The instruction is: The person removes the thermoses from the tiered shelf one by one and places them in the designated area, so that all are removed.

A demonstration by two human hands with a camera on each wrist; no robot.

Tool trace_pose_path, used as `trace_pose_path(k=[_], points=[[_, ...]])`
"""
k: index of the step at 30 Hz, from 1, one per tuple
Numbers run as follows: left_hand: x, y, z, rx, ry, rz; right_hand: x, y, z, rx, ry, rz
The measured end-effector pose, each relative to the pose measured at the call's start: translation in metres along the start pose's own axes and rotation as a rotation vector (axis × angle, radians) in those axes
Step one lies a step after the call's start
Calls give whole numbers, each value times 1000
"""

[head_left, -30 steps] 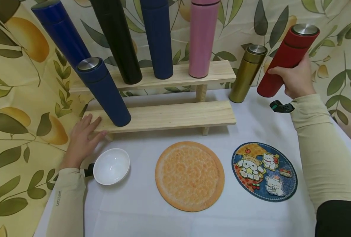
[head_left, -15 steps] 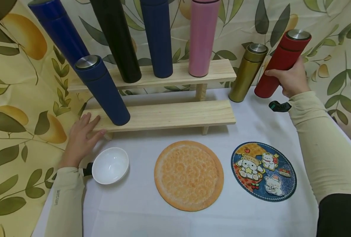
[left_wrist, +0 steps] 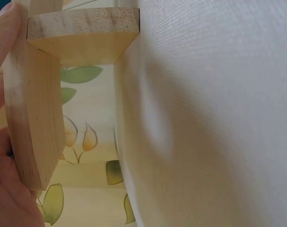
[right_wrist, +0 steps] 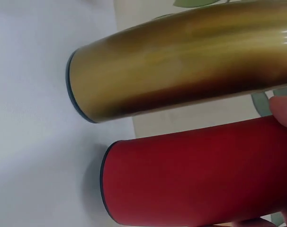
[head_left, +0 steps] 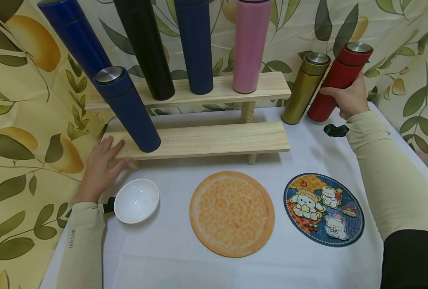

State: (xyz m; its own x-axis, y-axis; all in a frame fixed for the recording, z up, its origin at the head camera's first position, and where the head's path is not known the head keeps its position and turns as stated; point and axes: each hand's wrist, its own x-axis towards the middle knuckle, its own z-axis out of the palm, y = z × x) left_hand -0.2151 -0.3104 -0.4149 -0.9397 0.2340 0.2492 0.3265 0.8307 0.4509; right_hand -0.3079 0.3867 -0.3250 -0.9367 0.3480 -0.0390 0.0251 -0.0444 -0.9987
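My right hand (head_left: 348,96) grips a red thermos flask (head_left: 338,84) with a silver lid, thumb across its near side. In the right wrist view, the flask's dark base is close to the white cloth with a shadow beside it; whether it touches I cannot tell. Just left of it stands a gold thermos flask (head_left: 305,90), with a narrow gap between the two. Across the table, my left hand (head_left: 100,170) rests with spread fingers on the left end of the lower wooden shelf (head_left: 214,140). A dark blue flask (head_left: 132,114) stands on that shelf beside the fingers.
Along the upper shelf (head_left: 222,82) stand a bright blue flask (head_left: 78,38), a black flask (head_left: 147,52), a navy flask (head_left: 195,48) and a pink flask (head_left: 251,48). In front lie a white bowl (head_left: 136,200), a round tan mat (head_left: 232,214) and a cartoon mat (head_left: 323,209).
My right hand has carried the red flask down and to the left, closer to the gold flask and the cloth. The left hand stays on the shelf.
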Motion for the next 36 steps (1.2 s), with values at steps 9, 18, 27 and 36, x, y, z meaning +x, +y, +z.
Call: trace_pose_path(k=[9, 18, 27, 36], points=[[1, 1, 0, 1, 5, 9, 5, 7, 0, 74, 13, 32], [1, 0, 1, 2, 18, 18, 7, 14, 3, -22, 15, 30], [2, 1, -3, 4, 34, 35, 7, 17, 4, -132, 45, 22], [1, 1, 0, -4, 16, 17, 9, 27, -4, -240, -10, 91]])
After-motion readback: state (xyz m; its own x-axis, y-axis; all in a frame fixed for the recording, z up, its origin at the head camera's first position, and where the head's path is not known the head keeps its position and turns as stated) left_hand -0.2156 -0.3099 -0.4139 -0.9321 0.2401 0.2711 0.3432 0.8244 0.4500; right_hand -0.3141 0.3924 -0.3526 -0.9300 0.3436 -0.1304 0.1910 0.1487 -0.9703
